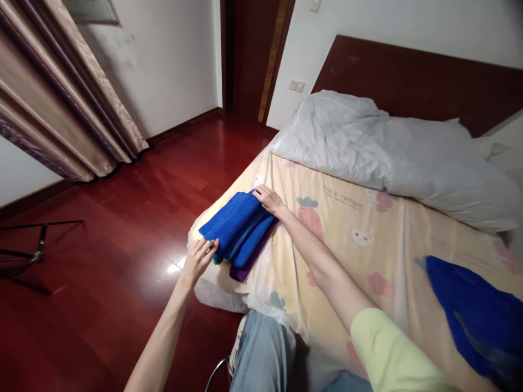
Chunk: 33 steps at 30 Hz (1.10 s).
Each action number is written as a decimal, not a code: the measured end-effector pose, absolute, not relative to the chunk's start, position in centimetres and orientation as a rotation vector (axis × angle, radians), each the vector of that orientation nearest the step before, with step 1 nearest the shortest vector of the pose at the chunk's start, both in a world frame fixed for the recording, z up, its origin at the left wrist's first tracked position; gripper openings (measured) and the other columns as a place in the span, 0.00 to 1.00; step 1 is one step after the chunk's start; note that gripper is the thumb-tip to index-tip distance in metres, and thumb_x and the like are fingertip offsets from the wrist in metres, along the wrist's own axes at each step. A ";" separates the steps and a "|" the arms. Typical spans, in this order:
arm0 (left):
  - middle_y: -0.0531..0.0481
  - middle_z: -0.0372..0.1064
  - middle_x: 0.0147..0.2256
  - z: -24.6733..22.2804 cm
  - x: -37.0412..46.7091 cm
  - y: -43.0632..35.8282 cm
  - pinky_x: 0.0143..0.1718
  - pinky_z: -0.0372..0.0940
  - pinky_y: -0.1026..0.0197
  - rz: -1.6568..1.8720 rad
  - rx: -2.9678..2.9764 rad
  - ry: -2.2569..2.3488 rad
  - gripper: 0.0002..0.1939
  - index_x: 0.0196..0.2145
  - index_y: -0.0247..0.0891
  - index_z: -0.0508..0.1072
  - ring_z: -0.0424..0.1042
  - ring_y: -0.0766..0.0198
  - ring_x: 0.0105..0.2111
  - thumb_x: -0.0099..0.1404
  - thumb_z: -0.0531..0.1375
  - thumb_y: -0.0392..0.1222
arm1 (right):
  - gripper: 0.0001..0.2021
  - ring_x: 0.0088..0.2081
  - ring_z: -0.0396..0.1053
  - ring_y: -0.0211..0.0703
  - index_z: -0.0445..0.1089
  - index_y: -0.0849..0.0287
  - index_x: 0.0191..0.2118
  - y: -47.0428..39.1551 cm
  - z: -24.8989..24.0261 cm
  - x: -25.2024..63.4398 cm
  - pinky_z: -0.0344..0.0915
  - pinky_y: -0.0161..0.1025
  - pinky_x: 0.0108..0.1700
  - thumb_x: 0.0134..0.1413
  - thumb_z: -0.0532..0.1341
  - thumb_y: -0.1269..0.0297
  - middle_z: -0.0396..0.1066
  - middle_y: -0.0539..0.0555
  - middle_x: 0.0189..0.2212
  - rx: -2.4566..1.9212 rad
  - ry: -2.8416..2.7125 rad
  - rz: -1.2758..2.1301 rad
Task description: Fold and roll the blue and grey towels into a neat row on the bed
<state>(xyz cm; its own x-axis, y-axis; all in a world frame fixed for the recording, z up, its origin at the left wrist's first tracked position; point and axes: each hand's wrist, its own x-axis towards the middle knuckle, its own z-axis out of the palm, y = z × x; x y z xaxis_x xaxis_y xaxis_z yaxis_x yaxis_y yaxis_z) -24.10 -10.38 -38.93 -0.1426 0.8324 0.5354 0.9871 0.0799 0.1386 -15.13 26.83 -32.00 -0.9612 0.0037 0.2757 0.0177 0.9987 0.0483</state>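
Observation:
A folded blue cloth (229, 218) lies on top of a small stack at the bed's left corner. More blue folds and a purple cloth (250, 261) show beneath it, and a bit of green peeks out at the near edge. My left hand (200, 257) pinches the near left corner of the top cloth, thumb above. Its far right corner is gripped by my right hand (267, 199), fingers curled over the edge. Another blue cloth (476, 310) lies loosely spread on the bed at the right, apart from both hands.
The bed (327, 261) has a patterned cover under a thin translucent sheet. A grey-white covered bundle (379, 144) lies by the headboard (400, 81). Black stand legs (38, 250) rest on the red wooden floor (122, 261) at left, below a curtain (61, 92).

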 end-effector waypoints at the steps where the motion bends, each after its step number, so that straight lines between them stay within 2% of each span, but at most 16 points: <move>1: 0.41 0.75 0.41 -39.2 -24.2 -10.0 0.43 0.70 0.49 -0.681 -1.819 -2.050 0.19 0.56 0.45 0.73 0.73 0.54 0.40 0.74 0.49 0.35 | 0.17 0.51 0.64 0.53 0.71 0.61 0.49 27.2 -32.5 -15.2 0.65 0.46 0.51 0.64 0.50 0.82 0.70 0.62 0.46 -0.029 -2.865 -0.069; 4: 0.40 0.75 0.42 -39.8 -24.4 -8.9 0.44 0.71 0.49 -0.686 -1.806 -2.089 0.20 0.58 0.44 0.72 0.73 0.54 0.40 0.73 0.50 0.36 | 0.18 0.52 0.65 0.52 0.71 0.60 0.50 27.9 -33.6 -15.1 0.67 0.46 0.53 0.64 0.50 0.83 0.70 0.62 0.48 -0.072 -2.886 0.005; 7: 0.40 0.75 0.44 -39.7 -23.7 -8.9 0.44 0.72 0.48 -0.750 -1.702 -2.155 0.25 0.64 0.46 0.68 0.74 0.52 0.42 0.71 0.52 0.35 | 0.23 0.57 0.64 0.50 0.70 0.58 0.55 27.3 -34.3 -13.7 0.66 0.48 0.58 0.61 0.50 0.84 0.69 0.61 0.53 -0.144 -2.864 0.137; 9: 0.38 0.73 0.51 -39.7 -21.8 -9.8 0.49 0.72 0.43 -0.824 -1.568 -2.205 0.30 0.68 0.48 0.61 0.74 0.48 0.49 0.70 0.53 0.34 | 0.28 0.63 0.59 0.50 0.66 0.57 0.62 26.0 -34.9 -11.1 0.62 0.52 0.64 0.59 0.50 0.83 0.65 0.60 0.60 -0.268 -2.751 0.229; 11: 0.37 0.66 0.60 -40.3 -18.2 -11.6 0.55 0.68 0.36 -0.897 -1.405 -2.261 0.34 0.71 0.51 0.54 0.69 0.43 0.59 0.70 0.53 0.35 | 0.31 0.68 0.55 0.50 0.60 0.55 0.67 23.5 -35.9 -6.2 0.57 0.56 0.68 0.60 0.50 0.80 0.62 0.60 0.64 -0.464 -2.587 0.301; 12: 0.36 0.63 0.63 -41.0 -15.7 -12.9 0.56 0.66 0.32 -0.921 -1.342 -2.289 0.36 0.72 0.51 0.53 0.65 0.41 0.62 0.70 0.54 0.36 | 0.30 0.68 0.56 0.51 0.58 0.55 0.69 21.8 -36.6 -2.9 0.58 0.58 0.68 0.62 0.50 0.76 0.62 0.60 0.64 -0.574 -2.524 0.323; 15: 0.37 0.64 0.63 -44.1 -6.2 -17.1 0.57 0.67 0.32 -0.917 -1.451 -2.379 0.40 0.74 0.54 0.46 0.64 0.40 0.63 0.68 0.55 0.37 | 0.29 0.64 0.64 0.56 0.57 0.51 0.70 14.8 -39.2 9.9 0.67 0.63 0.62 0.64 0.48 0.66 0.66 0.61 0.62 -0.953 -2.332 0.312; 17: 0.41 0.63 0.64 -46.3 0.3 -19.4 0.58 0.69 0.36 -0.915 -1.768 -2.441 0.40 0.73 0.57 0.48 0.64 0.44 0.63 0.67 0.55 0.37 | 0.31 0.61 0.69 0.58 0.58 0.42 0.70 8.7 -41.2 19.6 0.72 0.64 0.58 0.61 0.49 0.62 0.70 0.60 0.59 -1.115 -2.273 0.271; 19: 0.43 0.65 0.63 -47.8 5.0 -20.4 0.55 0.73 0.41 -0.958 -2.027 -2.349 0.36 0.69 0.59 0.58 0.66 0.47 0.62 0.65 0.55 0.39 | 0.33 0.57 0.71 0.61 0.62 0.25 0.65 2.2 -43.1 28.6 0.77 0.64 0.52 0.53 0.55 0.60 0.74 0.57 0.55 -1.218 -2.282 0.155; 21: 0.46 0.66 0.62 -48.1 7.0 -20.3 0.54 0.74 0.42 -1.008 -2.057 -2.380 0.32 0.64 0.63 0.66 0.67 0.48 0.61 0.65 0.55 0.38 | 0.36 0.50 0.75 0.64 0.68 0.12 0.52 -3.9 -44.6 35.4 0.80 0.62 0.37 0.38 0.62 0.63 0.79 0.50 0.47 -1.116 -2.398 -0.034; 22: 0.47 0.67 0.62 -47.9 7.1 -19.9 0.54 0.74 0.41 -1.029 -2.035 -2.405 0.30 0.62 0.64 0.68 0.68 0.48 0.60 0.66 0.55 0.37 | 0.36 0.48 0.76 0.64 0.70 0.08 0.45 -6.6 -45.2 37.5 0.79 0.63 0.34 0.32 0.63 0.65 0.79 0.46 0.44 -1.032 -2.483 -0.132; 24: 0.47 0.68 0.61 -47.0 6.2 -18.7 0.52 0.74 0.39 -1.020 -2.032 -2.397 0.29 0.60 0.63 0.71 0.70 0.46 0.58 0.66 0.55 0.37 | 0.28 0.49 0.75 0.64 0.73 0.12 0.34 -11.0 -45.8 38.9 0.79 0.67 0.37 0.32 0.63 0.67 0.78 0.41 0.46 -0.999 -2.598 -0.276; 26: 0.44 0.67 0.61 -46.1 5.3 -17.2 0.48 0.74 0.37 -0.923 -2.095 -2.281 0.26 0.59 0.60 0.73 0.72 0.43 0.56 0.65 0.57 0.39 | 0.22 0.53 0.73 0.62 0.75 0.19 0.32 -13.2 -45.4 37.7 0.77 0.71 0.45 0.40 0.61 0.67 0.79 0.40 0.45 -1.178 -2.552 -0.257; 28: 0.39 0.66 0.62 -45.5 5.3 -16.0 0.47 0.73 0.36 -0.769 -2.148 -2.152 0.23 0.55 0.55 0.76 0.70 0.39 0.57 0.63 0.60 0.41 | 0.21 0.53 0.74 0.58 0.75 0.23 0.35 -13.3 -44.3 35.9 0.73 0.73 0.53 0.48 0.56 0.67 0.80 0.41 0.40 -1.380 -2.389 -0.064; 30: 0.35 0.64 0.63 -45.3 6.1 -15.6 0.50 0.70 0.33 -0.612 -2.153 -2.086 0.22 0.52 0.50 0.78 0.66 0.34 0.60 0.60 0.61 0.41 | 0.21 0.52 0.76 0.56 0.76 0.27 0.40 -12.2 -43.2 35.1 0.70 0.69 0.58 0.53 0.53 0.65 0.81 0.43 0.36 -1.498 -2.222 0.165; 33: 0.34 0.60 0.66 -45.3 7.6 -16.9 0.57 0.62 0.30 -0.398 -2.163 -2.107 0.22 0.53 0.40 0.79 0.56 0.31 0.67 0.61 0.59 0.40 | 0.18 0.40 0.81 0.54 0.77 0.35 0.44 -11.3 -42.8 35.7 0.67 0.64 0.63 0.57 0.55 0.65 0.81 0.47 0.34 -1.530 -1.978 0.424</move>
<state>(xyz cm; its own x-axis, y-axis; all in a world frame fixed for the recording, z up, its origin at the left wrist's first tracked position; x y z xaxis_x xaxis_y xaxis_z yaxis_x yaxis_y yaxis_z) 7.64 -16.95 -45.27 0.0108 0.9679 0.2513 0.9928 -0.0403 0.1125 35.73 -11.31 -42.84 -0.1589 0.9524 0.2600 0.7622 0.2858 -0.5809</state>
